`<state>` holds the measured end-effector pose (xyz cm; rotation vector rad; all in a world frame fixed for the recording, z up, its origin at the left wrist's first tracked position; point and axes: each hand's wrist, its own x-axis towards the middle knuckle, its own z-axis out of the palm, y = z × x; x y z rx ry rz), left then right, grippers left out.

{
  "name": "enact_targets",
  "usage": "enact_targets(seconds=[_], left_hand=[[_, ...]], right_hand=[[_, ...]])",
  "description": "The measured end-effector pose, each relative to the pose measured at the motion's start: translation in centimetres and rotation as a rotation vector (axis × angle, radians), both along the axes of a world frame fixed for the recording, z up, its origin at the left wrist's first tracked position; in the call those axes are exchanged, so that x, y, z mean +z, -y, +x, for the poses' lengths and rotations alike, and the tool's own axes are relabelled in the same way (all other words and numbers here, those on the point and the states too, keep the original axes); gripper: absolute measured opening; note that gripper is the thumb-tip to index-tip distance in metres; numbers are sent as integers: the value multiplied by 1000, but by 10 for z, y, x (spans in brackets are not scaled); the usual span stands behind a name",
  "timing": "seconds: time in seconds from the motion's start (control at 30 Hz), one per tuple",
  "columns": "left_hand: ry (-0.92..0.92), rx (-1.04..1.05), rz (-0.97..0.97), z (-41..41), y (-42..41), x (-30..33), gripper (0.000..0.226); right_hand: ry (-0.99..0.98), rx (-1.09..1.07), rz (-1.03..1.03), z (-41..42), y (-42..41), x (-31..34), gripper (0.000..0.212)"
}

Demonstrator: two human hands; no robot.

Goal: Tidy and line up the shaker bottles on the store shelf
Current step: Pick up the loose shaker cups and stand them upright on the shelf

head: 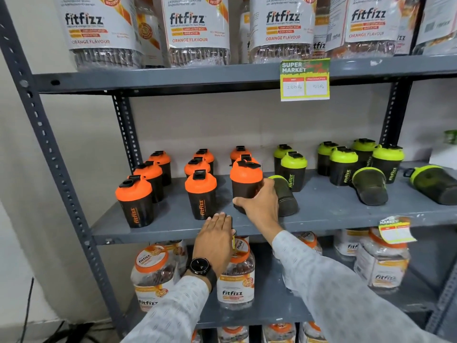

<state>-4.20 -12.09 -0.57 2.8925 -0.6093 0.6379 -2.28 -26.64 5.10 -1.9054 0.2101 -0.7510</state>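
Observation:
On the grey middle shelf (321, 214) several black shakers with orange lids stand upright in three rows at the left. My right hand (259, 203) grips the front orange-lid shaker (244, 179) of the third row around its body. My left hand (217, 240) rests flat, fingers together, on the shelf's front edge and holds nothing; a black watch is on its wrist. Right beside my right hand a green-lid shaker (284, 196) lies tipped over. Further right, several green-lid shakers stand upright, and two more lie on their sides: one (369, 185) and another (435, 184).
Large fitfizz jars (195, 33) fill the upper shelf, with a yellow price tag (305, 80) on its edge. Orange-lid jars (236, 278) stand on the lower shelf. A slotted grey upright (57, 154) frames the left side. A second price tag (395, 230) hangs at the right.

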Motion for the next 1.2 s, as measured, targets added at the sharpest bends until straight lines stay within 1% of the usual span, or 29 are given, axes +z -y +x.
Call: enact_targets(seconds=[0.2,0.37,0.47,0.57,0.67,0.73,0.77,0.8,0.87,0.93,0.97,1.0,1.07,1.13,1.2], left_hand=[[-22,-4,-1,1,0,-1,53],[-10,-6,-2,0,-1,-2,53],[3,-10,-7,0,-1,-4,54],[26,-3,-27,-1,1,-3,55],[27,17,-16,-2,5,-1,58],[32,33,-17,0,8,0,59],[32,36,-15,0,10,-1,59],[32,35,-10,1,12,-2,60],[27,33,0,2,16,-4,60],[17,37,-15,3,17,-4,59],[16,35,-25,2,17,-4,59],[14,31,-31,2,17,-3,59],[3,23,-32,2,16,-3,58],[3,24,-31,1,16,-3,57],[6,30,-37,0,17,-2,55]], right_hand=[[-20,-18,-21,3,-3,-18,82],[-19,-24,-34,-1,-4,-21,84],[-6,-38,-84,-12,-3,-22,85],[147,-62,-117,-25,6,-19,65],[313,-152,-221,-32,27,1,45],[336,-227,-290,-30,47,19,37],[289,-249,-314,-27,57,29,34],[197,-260,-330,-22,69,37,31],[-80,-261,-351,-11,90,47,30],[-338,-214,-286,-1,107,50,40],[-423,-157,-197,3,112,51,46],[-482,-83,-90,4,115,51,49],[-573,58,82,6,117,50,48],[-623,132,128,6,118,48,47],[-626,155,139,7,116,46,49]])
